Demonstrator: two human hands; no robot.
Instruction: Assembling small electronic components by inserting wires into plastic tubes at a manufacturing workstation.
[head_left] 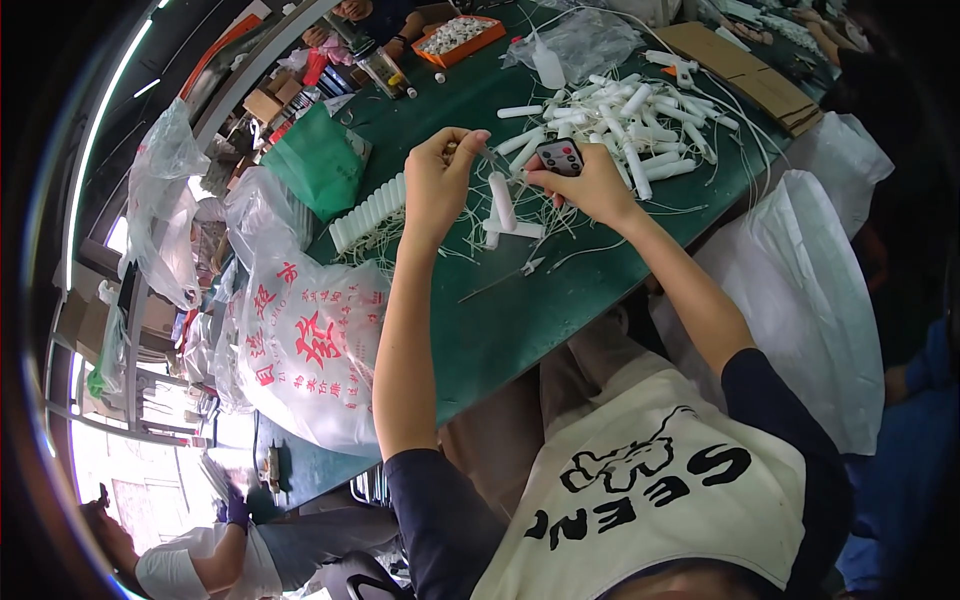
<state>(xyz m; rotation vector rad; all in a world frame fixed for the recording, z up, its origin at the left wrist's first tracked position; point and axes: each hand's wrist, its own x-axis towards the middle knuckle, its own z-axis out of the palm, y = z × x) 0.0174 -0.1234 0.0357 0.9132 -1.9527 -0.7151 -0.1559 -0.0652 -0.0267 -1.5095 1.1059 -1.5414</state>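
My left hand [438, 185] is raised above the green table, thumb and fingers closed in a pinch. What it grips is too small to make out. Just below its fingertips is a white tube [503, 203] standing at a slant; whether it hangs from the hand I cannot tell. My right hand [594, 187] holds a small dark remote control [560, 157] with several buttons, face up. Another white tube [516, 229] lies under the slanted one among thin wires. Right of the hands spreads a heap of white tubes with wires [640, 125].
A row of white tubes [368, 214] lines the left side, near a green bag [312, 160] and a large printed plastic bag [315, 350]. Behind are a white bottle [548, 66], a glue gun [675, 68], an orange box [460, 42] and cardboard [745, 72]. Other people sit nearby.
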